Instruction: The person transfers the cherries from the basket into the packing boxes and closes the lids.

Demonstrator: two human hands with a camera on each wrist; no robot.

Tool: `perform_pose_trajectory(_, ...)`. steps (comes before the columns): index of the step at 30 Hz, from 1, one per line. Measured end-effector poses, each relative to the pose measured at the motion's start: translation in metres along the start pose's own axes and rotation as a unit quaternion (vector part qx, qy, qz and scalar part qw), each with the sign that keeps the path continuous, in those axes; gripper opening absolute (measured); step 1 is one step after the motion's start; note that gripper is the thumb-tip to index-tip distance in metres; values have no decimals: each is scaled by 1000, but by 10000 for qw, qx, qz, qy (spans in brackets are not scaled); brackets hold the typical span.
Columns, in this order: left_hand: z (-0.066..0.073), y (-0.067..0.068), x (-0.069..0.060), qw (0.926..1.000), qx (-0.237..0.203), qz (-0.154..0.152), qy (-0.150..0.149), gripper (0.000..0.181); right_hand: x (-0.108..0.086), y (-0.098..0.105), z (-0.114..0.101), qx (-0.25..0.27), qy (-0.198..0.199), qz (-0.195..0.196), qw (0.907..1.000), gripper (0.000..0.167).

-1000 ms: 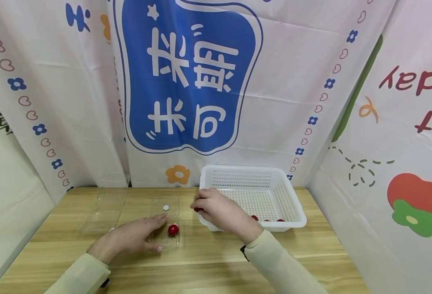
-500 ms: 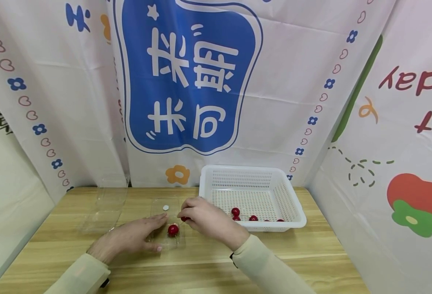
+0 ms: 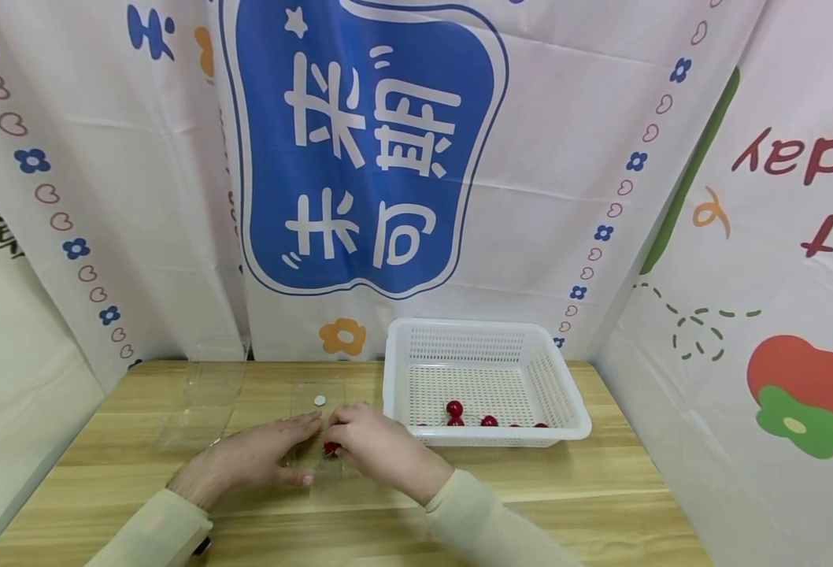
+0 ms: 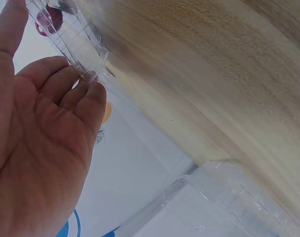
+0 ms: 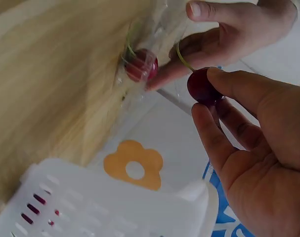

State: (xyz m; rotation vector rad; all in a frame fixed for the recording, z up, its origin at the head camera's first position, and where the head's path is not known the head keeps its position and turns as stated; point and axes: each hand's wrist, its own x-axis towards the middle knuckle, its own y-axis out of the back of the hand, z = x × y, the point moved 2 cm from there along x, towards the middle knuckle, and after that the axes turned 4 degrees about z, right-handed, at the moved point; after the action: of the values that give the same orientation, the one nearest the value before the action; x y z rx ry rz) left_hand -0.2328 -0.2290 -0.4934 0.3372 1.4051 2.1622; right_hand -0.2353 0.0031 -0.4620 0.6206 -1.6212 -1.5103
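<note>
My right hand [image 3: 381, 450] pinches a dark red cherry [image 5: 201, 88] with a green stem between thumb and fingertips, just above a small clear plastic box [image 3: 331, 389]. Another cherry [image 5: 141, 65] lies inside that box, seen through its wall in the right wrist view. Along the box's left side, my left hand [image 3: 257, 453] touches it with extended, slightly bent fingers, the thumb near its front end. In the left wrist view the fingertips meet the clear box [image 4: 83, 47]. From the head, the right fingers hide part of the box and cherries.
A white perforated basket [image 3: 487, 433] stands at the back right with several cherries [image 3: 454, 409] in it. At the back left a second clear plastic box [image 3: 193, 425] sits with its lid raised. A printed cloth hangs behind the wooden table [image 3: 360, 535].
My right hand has moved left and toward me from the basket's edge, carrying the cherry over the clear box. The left hand has stayed in place.
</note>
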Motion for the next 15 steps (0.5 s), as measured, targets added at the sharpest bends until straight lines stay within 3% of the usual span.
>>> perform_pose_trajectory(6, 0, 0, -1, 10000, 22, 15, -20, 104, -1, -14, -9, -130, 163, 36, 9998, 19)
perform_pose_trajectory(15, 1, 1, -1, 10000, -58, -2, 59, 104, -4, -28, -13, -81, 96, -124, 9998, 21)
